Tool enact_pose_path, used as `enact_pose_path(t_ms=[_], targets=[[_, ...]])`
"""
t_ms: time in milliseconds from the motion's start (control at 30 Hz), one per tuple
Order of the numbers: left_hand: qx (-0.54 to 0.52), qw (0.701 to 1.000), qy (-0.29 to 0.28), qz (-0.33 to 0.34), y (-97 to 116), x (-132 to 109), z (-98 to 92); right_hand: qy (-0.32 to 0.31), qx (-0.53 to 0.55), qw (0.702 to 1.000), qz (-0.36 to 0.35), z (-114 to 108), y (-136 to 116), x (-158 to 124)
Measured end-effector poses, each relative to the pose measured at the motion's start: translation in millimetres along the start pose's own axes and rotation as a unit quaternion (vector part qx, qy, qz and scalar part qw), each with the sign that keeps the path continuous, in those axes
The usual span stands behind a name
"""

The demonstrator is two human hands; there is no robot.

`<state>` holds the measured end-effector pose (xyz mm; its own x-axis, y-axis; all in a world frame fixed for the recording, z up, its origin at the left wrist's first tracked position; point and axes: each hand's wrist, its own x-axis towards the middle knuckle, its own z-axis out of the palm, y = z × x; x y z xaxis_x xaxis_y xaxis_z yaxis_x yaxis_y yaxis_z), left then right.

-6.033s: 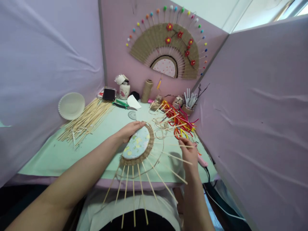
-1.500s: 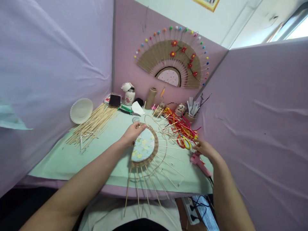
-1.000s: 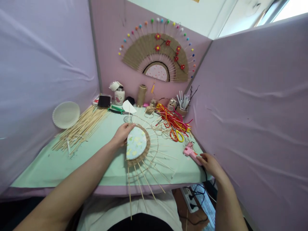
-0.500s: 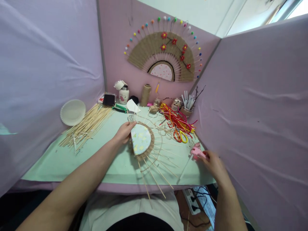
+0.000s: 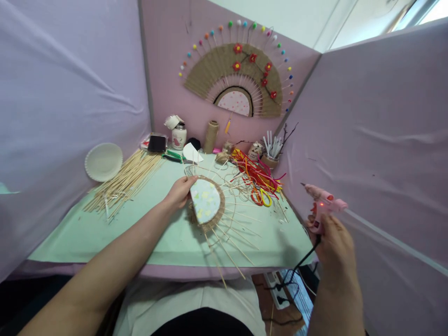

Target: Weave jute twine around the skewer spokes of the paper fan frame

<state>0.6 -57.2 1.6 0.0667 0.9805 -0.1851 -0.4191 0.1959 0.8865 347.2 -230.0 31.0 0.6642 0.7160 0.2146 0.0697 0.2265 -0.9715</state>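
Note:
My left hand (image 5: 180, 190) grips the straight edge of a half-round woven fan (image 5: 207, 201) just above the table. Pale flowered fabric covers its middle, brown twine borders the curve, and thin sticks fan out to the right and toward me. A loose arc of twine runs across the sticks. Off the table's right edge, my right hand (image 5: 334, 235) is closed around the handle of a pink hot glue gun (image 5: 322, 203). Its nozzle points up and left, a small red light glows, and a long clear glue stick (image 5: 392, 242) sticks out of the back.
A pile of thin sticks (image 5: 126, 184) lies left, beside a white plate (image 5: 104, 162). Green-handled pliers (image 5: 174, 156), a twine cone (image 5: 211, 136), red pipe cleaners (image 5: 255, 172) and scissors (image 5: 262, 197) lie toward the back. A finished fan (image 5: 224, 65) hangs on the wall; a power strip (image 5: 278, 291) sits below.
My right hand has lifted the glue gun from the table's right edge, raising it and turning it upright. My left hand and the woven fan have barely moved.

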Motion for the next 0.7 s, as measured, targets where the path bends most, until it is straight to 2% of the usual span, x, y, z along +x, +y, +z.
enact_pose_path(t_ms=[100,200,433,567,700], targets=[[-0.023,0.999,-0.027,-0.034,-4,-6,5.7,-0.079,0.073,0.992,0.058,22,-13,-16],[-0.032,0.994,-0.082,-0.061,-8,-14,11.7,-0.158,0.113,0.975,0.111,47,-28,-34],[-0.05,0.989,-0.129,-0.047,-13,-27,19.4,-0.303,0.095,0.943,0.104,109,-51,-55],[-0.051,0.989,-0.139,-0.023,-14,-32,22.4,-0.36,0.046,0.926,0.103,146,-45,-64],[-0.027,0.991,-0.128,0.0,-16,-36,24.3,-0.356,-0.018,0.932,0.066,177,-25,-70]])
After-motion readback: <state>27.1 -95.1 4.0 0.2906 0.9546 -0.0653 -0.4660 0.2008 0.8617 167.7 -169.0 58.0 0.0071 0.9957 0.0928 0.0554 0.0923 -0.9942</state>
